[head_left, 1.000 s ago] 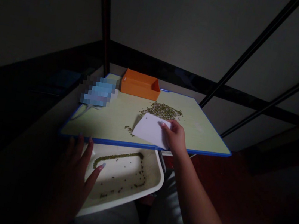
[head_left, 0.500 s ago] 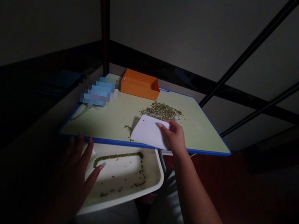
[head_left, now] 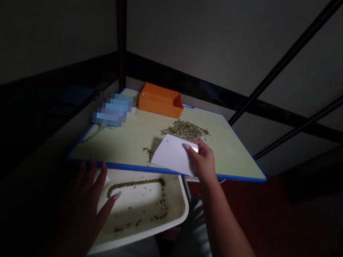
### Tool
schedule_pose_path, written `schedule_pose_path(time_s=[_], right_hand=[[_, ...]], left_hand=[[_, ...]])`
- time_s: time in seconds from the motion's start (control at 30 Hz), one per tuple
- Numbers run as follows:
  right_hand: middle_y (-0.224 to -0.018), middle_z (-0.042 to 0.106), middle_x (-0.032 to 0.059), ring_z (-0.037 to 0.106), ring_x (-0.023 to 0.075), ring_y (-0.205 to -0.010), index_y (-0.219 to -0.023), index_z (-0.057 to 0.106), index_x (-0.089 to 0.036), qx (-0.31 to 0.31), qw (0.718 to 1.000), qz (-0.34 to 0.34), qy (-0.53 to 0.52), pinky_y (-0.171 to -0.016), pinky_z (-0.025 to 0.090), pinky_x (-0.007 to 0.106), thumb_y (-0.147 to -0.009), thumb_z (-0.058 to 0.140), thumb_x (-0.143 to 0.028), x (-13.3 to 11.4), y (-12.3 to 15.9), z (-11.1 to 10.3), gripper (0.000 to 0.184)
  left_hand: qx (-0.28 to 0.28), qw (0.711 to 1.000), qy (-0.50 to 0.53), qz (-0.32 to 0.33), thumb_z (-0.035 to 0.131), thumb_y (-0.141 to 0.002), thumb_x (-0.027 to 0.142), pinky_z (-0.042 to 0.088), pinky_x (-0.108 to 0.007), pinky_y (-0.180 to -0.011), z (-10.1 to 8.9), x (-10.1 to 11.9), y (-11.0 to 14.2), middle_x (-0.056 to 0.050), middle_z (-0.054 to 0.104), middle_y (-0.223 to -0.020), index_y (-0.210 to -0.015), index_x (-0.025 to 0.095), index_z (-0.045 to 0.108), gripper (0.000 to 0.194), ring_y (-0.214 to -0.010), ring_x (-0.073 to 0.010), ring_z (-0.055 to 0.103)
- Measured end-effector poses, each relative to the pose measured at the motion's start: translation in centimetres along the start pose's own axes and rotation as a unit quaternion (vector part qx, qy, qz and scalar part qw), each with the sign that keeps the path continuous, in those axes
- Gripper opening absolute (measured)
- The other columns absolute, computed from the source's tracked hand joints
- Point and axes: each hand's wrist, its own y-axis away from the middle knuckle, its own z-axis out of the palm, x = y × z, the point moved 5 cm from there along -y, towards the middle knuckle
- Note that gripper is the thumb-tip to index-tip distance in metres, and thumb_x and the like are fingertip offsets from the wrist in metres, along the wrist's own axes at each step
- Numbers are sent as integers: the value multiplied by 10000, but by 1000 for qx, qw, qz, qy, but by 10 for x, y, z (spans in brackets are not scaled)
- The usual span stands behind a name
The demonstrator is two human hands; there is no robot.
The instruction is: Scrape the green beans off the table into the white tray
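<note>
My right hand (head_left: 204, 163) grips a white flat scraper card (head_left: 171, 159) that rests on the pale green table top (head_left: 130, 139) near its blue front edge. A pile of small green beans (head_left: 185, 128) lies just beyond the card, and a few stray beans (head_left: 147, 152) sit at its left side. My left hand (head_left: 86, 206) holds the left rim of a white tray (head_left: 173, 220) below the table edge. Beans lie in a line along the tray's far wall, and others are scattered inside.
An orange box (head_left: 161, 100) stands at the back of the table. A blurred blue object (head_left: 112, 109) with a cord lies at the back left. Dark metal poles (head_left: 118, 20) rise behind the table. The room around is dim.
My right hand has dragged the scraper card toward the table's front edge, pulling away from the bean pile. My left hand and the tray have stayed in place.
</note>
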Motion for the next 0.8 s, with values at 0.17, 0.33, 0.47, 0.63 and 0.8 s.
schedule_pose_path(time_s=[0.17,0.33,0.47,0.63,0.8], right_hand=[[-655,598,-25,494,119,-563,-804,616,-184,35,999,-6,12,-509,366,236,-621,777,-457,3,-2,-1,366],[-674,603,-13,499,131,-584,-821,617,-175,35,998,-17,53,-516,372,243,-633,755,-487,4,-5,1,390],[-664,590,-15,479,130,-590,-804,623,-171,50,993,-38,96,-527,366,245,-644,736,-488,1,-6,3,373],[-647,576,-21,454,126,-579,-802,630,-174,42,990,-56,119,-521,337,241,-672,710,-458,-4,-7,15,323],[-658,578,-15,450,128,-591,-798,635,-178,19,991,-67,111,-527,327,241,-665,711,-446,-5,-7,22,308]], left_hand=[[18,1000,-8,12,336,-860,495,336,-557,-1120,0,-1,1,-226,283,-1535,-1429,122,278,682,-1471,-331,157],[36,998,-28,40,343,-858,493,379,-566,-1088,-1,-1,2,-231,325,-1514,-1451,135,218,704,-1453,-353,210],[43,998,-35,43,339,-861,477,409,-583,-1054,0,-2,2,-233,318,-1517,-1458,150,199,695,-1439,-372,240],[34,998,-32,41,345,-857,484,402,-581,-1063,1,-2,1,-236,299,-1524,-1454,147,209,699,-1447,-368,220],[29,998,-35,36,354,-860,465,377,-571,-1086,-1,-1,1,-221,304,-1528,-1453,153,211,685,-1460,-345,192]])
